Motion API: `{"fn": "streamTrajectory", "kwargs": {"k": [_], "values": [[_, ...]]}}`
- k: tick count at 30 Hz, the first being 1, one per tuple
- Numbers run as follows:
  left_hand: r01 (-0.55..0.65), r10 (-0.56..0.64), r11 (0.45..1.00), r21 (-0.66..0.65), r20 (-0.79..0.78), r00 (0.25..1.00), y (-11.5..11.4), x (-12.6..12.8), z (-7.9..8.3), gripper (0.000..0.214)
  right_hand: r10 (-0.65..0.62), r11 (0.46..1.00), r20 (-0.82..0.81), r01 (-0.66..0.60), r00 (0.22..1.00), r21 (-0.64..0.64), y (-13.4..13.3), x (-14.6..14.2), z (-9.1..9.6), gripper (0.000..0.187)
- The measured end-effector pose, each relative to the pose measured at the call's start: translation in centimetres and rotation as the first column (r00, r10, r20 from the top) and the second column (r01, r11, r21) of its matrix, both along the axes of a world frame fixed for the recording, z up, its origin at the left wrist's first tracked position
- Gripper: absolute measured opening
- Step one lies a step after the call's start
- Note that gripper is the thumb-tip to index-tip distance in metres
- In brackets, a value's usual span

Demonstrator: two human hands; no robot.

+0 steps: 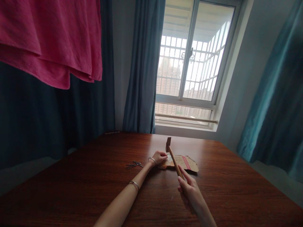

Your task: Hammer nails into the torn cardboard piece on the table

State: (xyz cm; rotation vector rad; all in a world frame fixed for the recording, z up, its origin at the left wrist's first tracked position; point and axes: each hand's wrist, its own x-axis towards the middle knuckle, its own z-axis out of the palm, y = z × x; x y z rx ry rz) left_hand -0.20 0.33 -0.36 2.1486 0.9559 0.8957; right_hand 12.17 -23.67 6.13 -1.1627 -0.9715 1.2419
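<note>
My right hand [188, 187] is wrapped round the wooden handle of a hammer [174, 157], whose head is raised over the work on the table. My left hand [159, 157] rests at the left end of a torn cardboard piece [193, 164] with a pink stripe. Its thumb and forefinger pinch a thin nail, of which only a small tip shows beside the hammer head. Several loose dark nails [134, 164] lie in a small heap left of my left wrist. What lies under the cardboard's left end is partly hidden by my fingers.
The brown wooden table [94, 192] stretches out to the window wall. A pink cloth [52, 41] hangs at the upper left. Blue curtains [143, 69] flank a barred window [187, 63], with another curtain [272, 104] at the right.
</note>
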Motion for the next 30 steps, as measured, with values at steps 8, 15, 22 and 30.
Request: {"fn": "streamTrajectory", "kwargs": {"k": [8, 15, 22, 30], "values": [[0.001, -0.001, 0.999, -0.036, -0.005, 1.000, -0.3, -0.1, 0.3, 0.029, 0.004, 1.000, 0.011, -0.004, 1.000, 0.007, 0.1, 0.1, 0.4, 0.075], [-0.004, 0.004, 1.000, 0.001, -0.028, 1.000, -0.4, 0.0, 0.5, 0.029, 0.002, 1.000, -0.020, -0.002, 1.000, -0.001, 0.2, 0.1, -0.3, 0.078], [-0.012, 0.013, 1.000, 0.022, -0.054, 0.998, -0.5, 0.0, 0.6, 0.028, 0.041, 0.999, 0.012, -0.040, 0.999, -0.017, 0.4, 0.3, -0.4, 0.073], [0.019, -0.017, 0.999, 0.038, -0.035, 0.999, -0.5, -0.2, 0.7, 0.027, -0.014, 1.000, 0.022, 0.013, 1.000, 0.016, 0.0, 1.3, -0.5, 0.076]]}}
